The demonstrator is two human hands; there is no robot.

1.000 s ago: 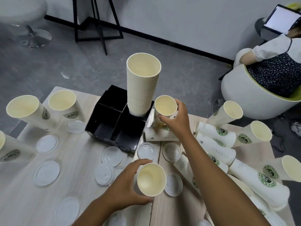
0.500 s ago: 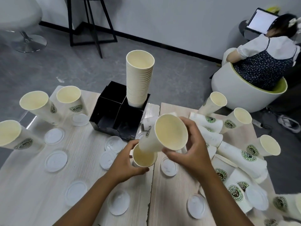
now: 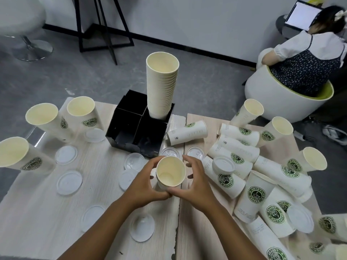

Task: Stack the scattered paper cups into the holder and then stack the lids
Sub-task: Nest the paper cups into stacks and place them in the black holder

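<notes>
Item, near centre: upright cream paper cup [image 3: 170,172], mouth up, on the pale wood-grain table [image 3: 37,212]; the left hand [image 3: 145,182] curls around its left side, while the right hand [image 3: 195,180] cups its right side, fingers bent, contact there unclear. Far centre: black compartmented holder [image 3: 131,128] carrying a tall stack of nested cream cups [image 3: 161,85] in its far-right compartment. Scattered around: green-logo paper cups [image 3: 253,196] piled right, white plastic lids [image 3: 69,182] lying flat left.

The single head view looks forward and steeply down, close above the table [image 3: 47,212].
</notes>
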